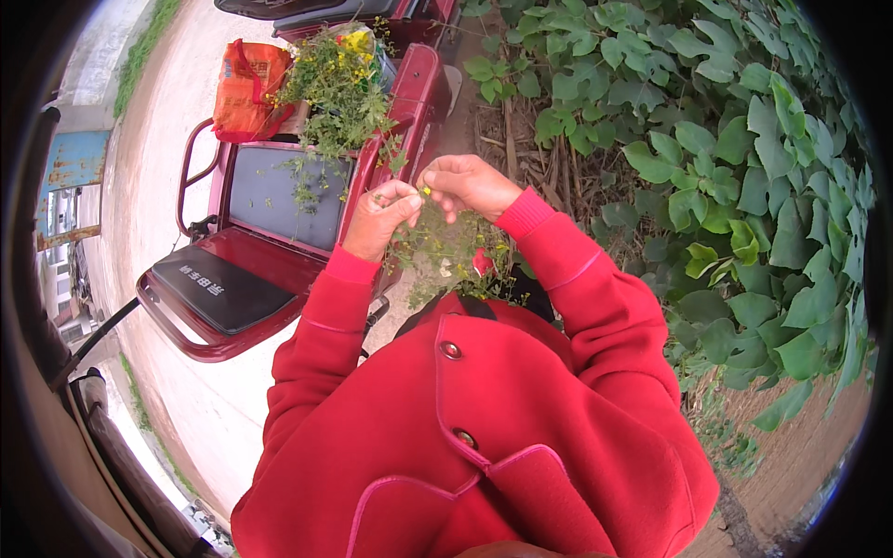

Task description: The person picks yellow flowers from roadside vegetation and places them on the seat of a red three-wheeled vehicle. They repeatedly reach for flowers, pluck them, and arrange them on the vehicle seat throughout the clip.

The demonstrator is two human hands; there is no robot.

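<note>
Above the ground, my left hand and my right hand meet fingertip to fingertip. A small yellow flower shows at the pinched thumb and forefinger of my right hand. My left thumb and forefinger are pinched right beside it, with a thin green sprig showing among the fingers. Below both hands is a loose mass of leafy stems with yellow flowers, in front of my red coat. A small red and white item lies among these stems; what it is cannot be made out.
To the left stands a red cargo tricycle with a black seat bearing writing. A heap of yellow-flowered plants and an orange-red bag ride on it. Broad-leaved bushes crowd the right. A pale concrete road runs beyond the tricycle.
</note>
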